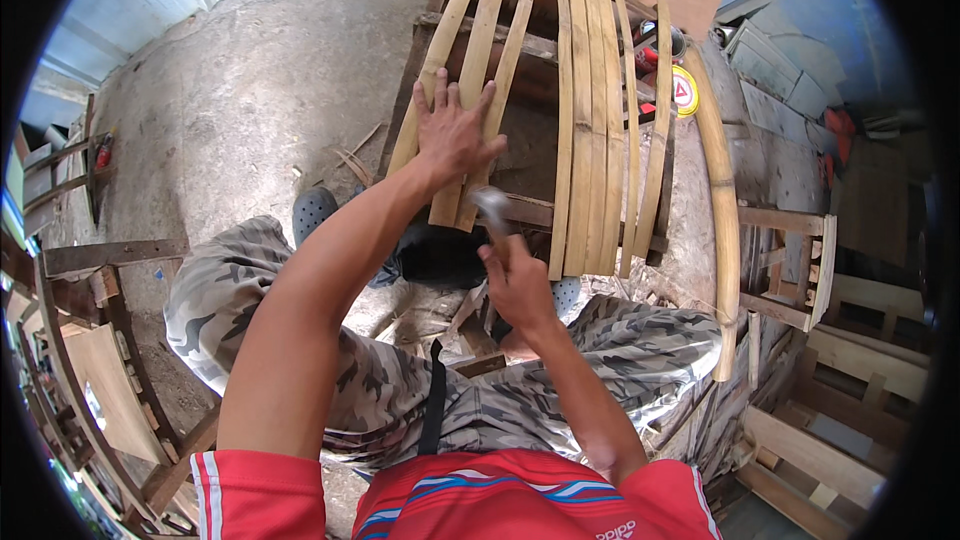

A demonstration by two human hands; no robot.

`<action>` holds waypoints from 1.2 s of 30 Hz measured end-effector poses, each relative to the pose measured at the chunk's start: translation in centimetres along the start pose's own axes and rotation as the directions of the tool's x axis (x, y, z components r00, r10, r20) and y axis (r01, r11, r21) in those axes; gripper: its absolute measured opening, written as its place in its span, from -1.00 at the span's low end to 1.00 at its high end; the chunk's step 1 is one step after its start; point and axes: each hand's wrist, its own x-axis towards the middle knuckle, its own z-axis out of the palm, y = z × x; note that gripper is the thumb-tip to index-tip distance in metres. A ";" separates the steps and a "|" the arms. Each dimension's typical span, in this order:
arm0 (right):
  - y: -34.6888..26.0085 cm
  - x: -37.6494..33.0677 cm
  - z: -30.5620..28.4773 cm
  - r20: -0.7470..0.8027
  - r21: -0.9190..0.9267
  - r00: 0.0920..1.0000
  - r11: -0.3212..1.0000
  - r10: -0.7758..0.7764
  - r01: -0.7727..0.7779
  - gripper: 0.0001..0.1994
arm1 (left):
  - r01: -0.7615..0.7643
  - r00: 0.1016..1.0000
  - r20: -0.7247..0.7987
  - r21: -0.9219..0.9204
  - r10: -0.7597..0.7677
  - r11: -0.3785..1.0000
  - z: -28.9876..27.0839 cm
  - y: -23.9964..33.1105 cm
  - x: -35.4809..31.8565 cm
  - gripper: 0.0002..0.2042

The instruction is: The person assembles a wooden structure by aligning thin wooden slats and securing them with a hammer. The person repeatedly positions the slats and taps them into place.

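- Pale bamboo slats (585, 110), long and flat, were laid side by side across a dark wooden frame (535, 210) in front of the seated person, running away from the knees toward the concrete floor (250, 90).
- Three of the slats, on the left of the set, were fanned apart and were pressed down by the left hand (452, 130), which lay flat on them with its fingers spread.
- A hammer with a grey metal head (492, 205) was gripped by the right hand (517, 280), whose fingers were closed round the handle; the head was blurred and was seen just above the frame's near crossbar, beside the near ends of the fanned slats.
- The remaining slats were packed closely together to the right of the hammer, touching one another along their edges.
- A thick, round, curved bamboo pole (722, 200) was seen at the right of the slats, leaning down toward the person's right knee.
- Camouflage trousers (400, 380) and a red shirt (520, 500) were worn by the person.
- A red and silver can (655, 45) and a round yellow lid (685, 90) were seen beyond the slats at the upper right.
- Unfinished wooden furniture frames (830, 410) were stacked at the right edge, and more at the left.
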 end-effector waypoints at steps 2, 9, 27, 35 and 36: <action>0.6 -0.2 0.5 -0.005 0.058 0.996 0.995 0.085 -0.085 -0.66 | 0.009 1.000 0.021 -0.010 -0.008 1.000 -0.3 -0.2 0.2 -0.10; 0.2 -0.1 0.4 -0.047 0.093 0.997 0.994 0.067 -0.063 -0.64 | 0.013 1.000 0.014 -0.003 -0.013 1.000 -0.5 -0.1 0.0 -0.10; -0.2 -1.2 0.9 -0.093 0.160 0.993 0.985 0.073 -0.058 -0.63 | 0.004 1.000 -0.014 0.004 -0.004 1.000 -0.1 -0.6 -0.1 -0.11; -3.6 0.3 -1.3 -0.225 0.147 0.970 0.981 -0.092 0.127 -0.75 | 0.007 1.000 -0.017 -0.020 -0.007 1.000 0.2 -1.0 -0.2 -0.11; -3.2 -0.2 -1.1 -0.224 0.238 0.968 0.957 -0.110 0.164 -0.72 | 0.010 1.000 -0.015 -0.024 -0.010 1.000 0.2 -0.9 -0.3 -0.11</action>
